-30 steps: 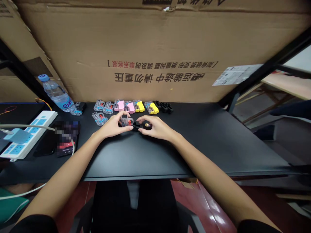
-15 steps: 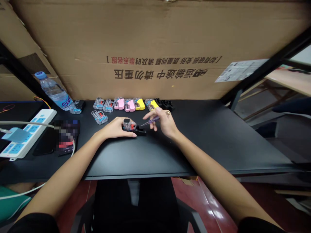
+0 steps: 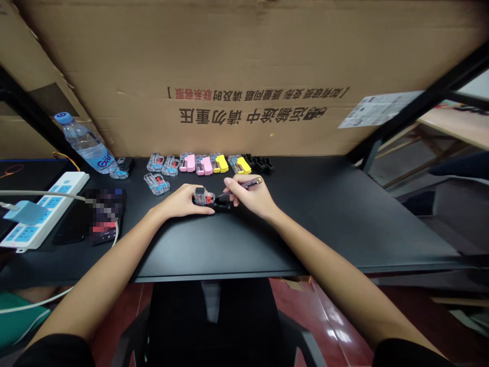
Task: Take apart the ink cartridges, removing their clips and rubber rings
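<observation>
My left hand [image 3: 182,201] rests on the black table [image 3: 324,224], fingers closed round a small clear device [image 3: 201,197] with a red part inside and a black piece at its right. My right hand [image 3: 250,196] pinches a thin pen-like tool [image 3: 244,186]; its tip points left and touches the device. Behind the hands lies a row of similar small devices: clear ones [image 3: 163,165], pink ones [image 3: 197,164], yellow ones [image 3: 231,164] and black ones [image 3: 260,164]. One more clear device [image 3: 156,184] lies apart, left of my left hand.
A water bottle [image 3: 84,144] leans at the back left. A white power strip [image 3: 42,209] with a cable and a dark phone-like object [image 3: 103,216] lie at the left. A big cardboard box [image 3: 244,76] walls the back. A black chair [image 3: 214,326] sits below.
My right hand picked up the thin tool from beside the device, raised it, then brought its tip down to the device. My left hand stayed on the device.
</observation>
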Motion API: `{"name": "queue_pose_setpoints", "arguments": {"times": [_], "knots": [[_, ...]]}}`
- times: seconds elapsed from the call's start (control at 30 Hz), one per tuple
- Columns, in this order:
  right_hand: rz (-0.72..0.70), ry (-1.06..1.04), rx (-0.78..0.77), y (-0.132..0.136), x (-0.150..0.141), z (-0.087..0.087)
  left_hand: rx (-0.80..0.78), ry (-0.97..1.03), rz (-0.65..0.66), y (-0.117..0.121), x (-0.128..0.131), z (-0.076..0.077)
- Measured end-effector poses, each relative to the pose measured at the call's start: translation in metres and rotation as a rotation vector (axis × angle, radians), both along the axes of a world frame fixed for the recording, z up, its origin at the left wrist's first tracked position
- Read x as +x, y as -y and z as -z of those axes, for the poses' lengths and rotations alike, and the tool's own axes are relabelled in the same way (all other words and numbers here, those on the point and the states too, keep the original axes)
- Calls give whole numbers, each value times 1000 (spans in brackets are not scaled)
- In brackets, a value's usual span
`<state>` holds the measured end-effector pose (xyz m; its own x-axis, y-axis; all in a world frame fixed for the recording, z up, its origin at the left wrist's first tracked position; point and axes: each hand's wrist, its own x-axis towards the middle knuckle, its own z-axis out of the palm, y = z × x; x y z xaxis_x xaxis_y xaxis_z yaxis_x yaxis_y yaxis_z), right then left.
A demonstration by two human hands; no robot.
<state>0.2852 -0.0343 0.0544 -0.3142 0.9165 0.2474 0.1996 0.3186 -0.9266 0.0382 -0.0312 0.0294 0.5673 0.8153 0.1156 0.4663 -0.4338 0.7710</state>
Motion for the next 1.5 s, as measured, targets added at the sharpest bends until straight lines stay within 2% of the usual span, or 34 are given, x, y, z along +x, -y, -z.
{"name": "queue_pose_setpoints", "arguments": {"times": [0.2, 0.37, 0.6, 1.13, 1.5], "knots": [[-30, 60, 29, 0, 2, -1, -15, 42, 24, 1, 0, -1], [7, 48, 61, 1, 2, -1, -33, 47, 22, 2, 1, -2], [-45, 65, 4, 0, 1, -1, -10, 44, 22, 1, 0, 0], [130, -44, -107, -8, -7, 11, 0, 57, 8, -1, 3, 5], [143, -44, -73, -10, -6, 14, 22, 25, -4, 0, 4, 3]]}}
